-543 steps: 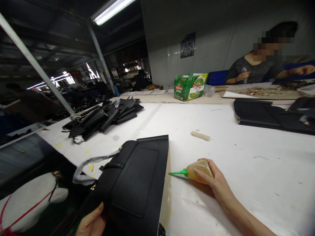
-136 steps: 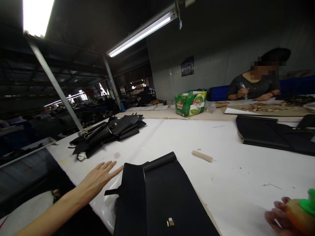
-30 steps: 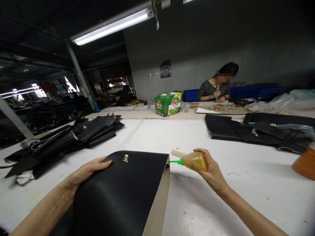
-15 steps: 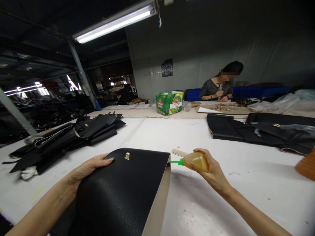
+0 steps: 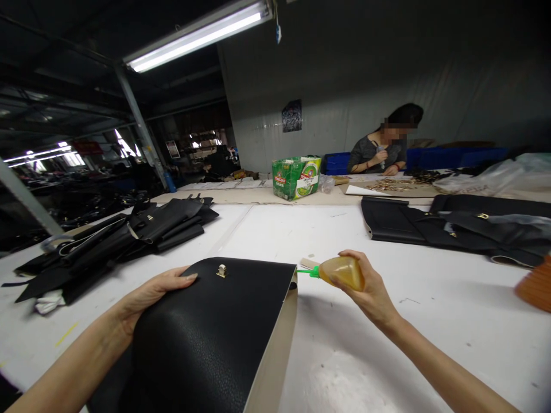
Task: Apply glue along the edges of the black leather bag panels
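Note:
A black leather bag piece with a small gold clasp is bent up in front of me, its pale inner side showing along the right edge. My left hand grips its upper left edge, thumb on top and the other fingers hidden beneath. In my right hand is a glue bottle of amber liquid, tipped sideways. Its thin green nozzle points left and reaches the upper right corner of the leather. Whether the tip touches the edge I cannot tell.
Black leather pieces lie heaped at the left, with more black pieces at the right. A green carton stands at the back of the white table. Across it sits a person. An orange-brown object is at the right edge.
The nozzle and my right hand have risen slightly along the leather's right edge toward its top corner. My left hand keeps its hold. The whole view has shifted a little.

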The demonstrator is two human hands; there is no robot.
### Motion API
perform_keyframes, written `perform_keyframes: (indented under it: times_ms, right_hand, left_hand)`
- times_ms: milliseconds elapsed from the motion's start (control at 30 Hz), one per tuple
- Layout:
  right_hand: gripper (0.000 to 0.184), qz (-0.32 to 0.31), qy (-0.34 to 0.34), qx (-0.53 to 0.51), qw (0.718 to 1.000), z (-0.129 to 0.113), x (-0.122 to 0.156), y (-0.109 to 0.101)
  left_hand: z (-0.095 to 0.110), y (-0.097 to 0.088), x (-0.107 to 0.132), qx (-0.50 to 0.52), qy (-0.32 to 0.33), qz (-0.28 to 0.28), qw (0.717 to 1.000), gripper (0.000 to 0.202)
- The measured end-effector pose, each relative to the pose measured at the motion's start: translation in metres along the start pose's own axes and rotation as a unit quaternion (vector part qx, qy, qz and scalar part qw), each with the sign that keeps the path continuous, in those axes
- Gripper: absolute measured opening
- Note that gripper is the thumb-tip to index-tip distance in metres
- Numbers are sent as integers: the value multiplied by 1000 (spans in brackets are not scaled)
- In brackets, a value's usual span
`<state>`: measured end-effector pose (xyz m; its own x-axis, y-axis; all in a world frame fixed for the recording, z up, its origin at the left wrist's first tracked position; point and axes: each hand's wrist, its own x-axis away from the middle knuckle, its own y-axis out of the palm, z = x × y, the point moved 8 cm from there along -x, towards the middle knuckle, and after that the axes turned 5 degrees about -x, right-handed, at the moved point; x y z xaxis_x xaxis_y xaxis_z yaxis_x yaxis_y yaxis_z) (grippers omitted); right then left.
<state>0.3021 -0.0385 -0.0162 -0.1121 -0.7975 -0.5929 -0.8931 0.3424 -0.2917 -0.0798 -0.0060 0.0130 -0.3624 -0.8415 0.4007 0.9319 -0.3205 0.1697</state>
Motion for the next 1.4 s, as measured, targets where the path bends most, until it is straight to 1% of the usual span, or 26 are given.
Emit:
perform_keyframes:
  times_ms: [133, 300, 467, 600, 700, 800, 867, 1000, 1200, 1300, 1400]
  right_hand:
    - [39, -39, 12, 7, 999, 1, 4, 5]
    - [40, -18, 8, -1, 1000, 1, 4, 1]
    - [39, -47, 10, 9, 999, 1, 5, 5]
    - [39, -29, -1, 9, 1000, -2, 6, 2]
    - [38, -43, -12, 9, 999, -5, 7, 4]
    - [38, -54, -3, 13, 998, -6, 9, 5]
    - [38, -44, 4, 9, 999, -6, 10, 2]
    - [39, -33, 8, -11, 999, -4, 9, 1]
    - [39, -61, 14, -4, 998, 2, 11, 8]
    - [39, -68, 15, 3, 998, 1, 11, 7]
    - [40, -47, 10, -1, 999, -1, 8, 4]
  left_hand:
    - [0, 0, 0, -10, 1, 6, 1000, 37]
    - [0, 1, -2, -9, 2, 11, 1000, 41]
    - [0, 0, 0, -17, 0, 1, 1000, 35]
    - [1, 1, 0, -25, 4, -12, 1000, 33]
    - [3, 2, 0, -24, 6, -11, 1000, 33]
    - [4, 5, 2, -29, 5, -10, 1000, 35]
    - [5, 6, 4, -33, 2, -2, 999, 38]
    - [5, 2, 8, -43, -9, 33, 998, 47]
    - [3, 7, 6, -23, -4, -5, 1000, 36]
    - [2, 5, 5, -32, -8, 3, 999, 35]
    - [3, 4, 5, -42, -7, 7, 999, 36]
